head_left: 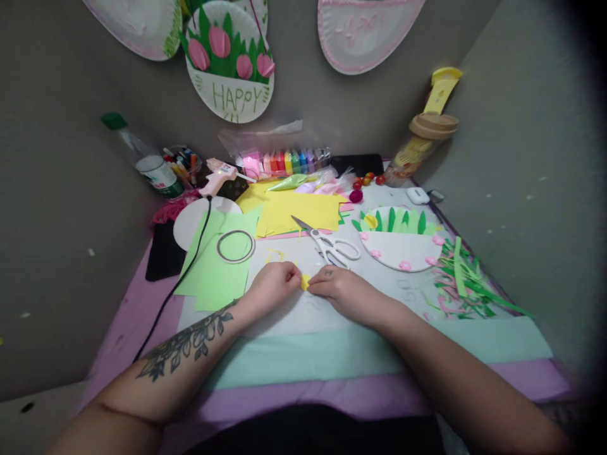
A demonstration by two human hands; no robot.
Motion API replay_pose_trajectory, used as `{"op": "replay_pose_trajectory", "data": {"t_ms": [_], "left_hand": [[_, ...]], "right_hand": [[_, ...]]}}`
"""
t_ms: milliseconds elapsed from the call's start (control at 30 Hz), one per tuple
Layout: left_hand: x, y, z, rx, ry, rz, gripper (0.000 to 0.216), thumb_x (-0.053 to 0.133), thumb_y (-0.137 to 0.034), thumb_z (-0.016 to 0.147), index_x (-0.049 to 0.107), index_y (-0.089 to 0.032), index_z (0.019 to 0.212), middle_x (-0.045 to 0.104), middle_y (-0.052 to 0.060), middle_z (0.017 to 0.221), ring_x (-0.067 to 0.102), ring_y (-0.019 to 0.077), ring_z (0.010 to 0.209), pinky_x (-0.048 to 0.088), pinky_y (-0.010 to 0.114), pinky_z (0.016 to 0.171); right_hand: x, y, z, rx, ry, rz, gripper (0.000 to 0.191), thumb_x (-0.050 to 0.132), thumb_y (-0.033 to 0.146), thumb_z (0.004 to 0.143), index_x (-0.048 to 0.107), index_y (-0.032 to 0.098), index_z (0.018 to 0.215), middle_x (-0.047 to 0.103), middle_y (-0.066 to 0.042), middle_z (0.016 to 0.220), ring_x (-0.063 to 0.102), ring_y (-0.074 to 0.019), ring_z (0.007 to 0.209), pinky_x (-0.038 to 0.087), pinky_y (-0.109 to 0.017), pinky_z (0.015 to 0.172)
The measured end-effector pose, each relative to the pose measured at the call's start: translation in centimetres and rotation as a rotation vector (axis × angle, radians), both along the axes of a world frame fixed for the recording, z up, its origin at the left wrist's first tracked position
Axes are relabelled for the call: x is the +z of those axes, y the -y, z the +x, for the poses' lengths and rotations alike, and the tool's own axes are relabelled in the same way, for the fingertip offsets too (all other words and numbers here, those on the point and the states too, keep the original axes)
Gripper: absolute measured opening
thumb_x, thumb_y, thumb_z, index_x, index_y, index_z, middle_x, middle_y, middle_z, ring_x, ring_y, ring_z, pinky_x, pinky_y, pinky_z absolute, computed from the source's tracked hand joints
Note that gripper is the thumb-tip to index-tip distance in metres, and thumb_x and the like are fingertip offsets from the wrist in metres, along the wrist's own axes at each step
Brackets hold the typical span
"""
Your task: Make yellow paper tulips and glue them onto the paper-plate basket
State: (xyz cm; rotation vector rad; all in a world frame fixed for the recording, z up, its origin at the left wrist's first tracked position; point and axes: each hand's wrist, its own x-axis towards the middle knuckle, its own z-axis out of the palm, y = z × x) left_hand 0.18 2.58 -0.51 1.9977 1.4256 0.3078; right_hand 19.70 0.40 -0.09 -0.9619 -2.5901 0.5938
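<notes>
A small yellow paper piece [305, 282] is between my two hands, just above or on the white sheet [284, 316]. My left hand [272, 287] is closed, with its fingertips at the piece's left edge. From the other side, the fingers of my right hand [345, 294] pinch its right edge. White-handled scissors [327, 243] lie open just beyond my right hand. Thin yellow paper scraps [275, 255] are near my left hand. Part of the yellow piece is hidden by my fingers.
Left are green paper sheets [222, 278], a tape ring [236, 246] and a corded glue gun [219, 178]. Yellow sheets [298, 212] lie behind the scissors. At right are a decorated paper plate [398, 249] and green and pink paper strips [467, 284]. A bottle [154, 167] stands back left.
</notes>
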Motion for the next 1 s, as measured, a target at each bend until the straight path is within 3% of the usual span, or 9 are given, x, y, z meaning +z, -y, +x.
{"op": "replay_pose_trajectory", "data": {"t_ms": [667, 1000], "left_hand": [[0.52, -0.06, 0.26, -0.032, -0.054, 0.033, 0.022, 0.046, -0.022, 0.078, 0.066, -0.018, 0.071, 0.064, 0.002, 0.063, 0.053, 0.0149, 0.058, 0.033, 0.025, 0.056], [0.21, -0.48, -0.03, -0.013, -0.031, 0.046, 0.021, 0.048, -0.025, 0.08, 0.066, -0.017, 0.072, 0.064, 0.002, 0.063, 0.055, 0.0148, 0.059, 0.036, 0.025, 0.06]], "right_hand": [[-0.33, 0.26, -0.36, 0.01, 0.088, 0.049, 0.025, 0.052, 0.008, 0.085, 0.071, 0.018, 0.099, 0.069, -0.01, 0.094, 0.057, -0.0197, 0.094, 0.047, -0.032, 0.078], [0.08, 0.41, -0.58, 0.014, 0.166, 0.049, 0.023, 0.052, 0.004, 0.083, 0.07, 0.016, 0.092, 0.067, -0.01, 0.093, 0.055, -0.0189, 0.092, 0.045, -0.03, 0.078]]}}
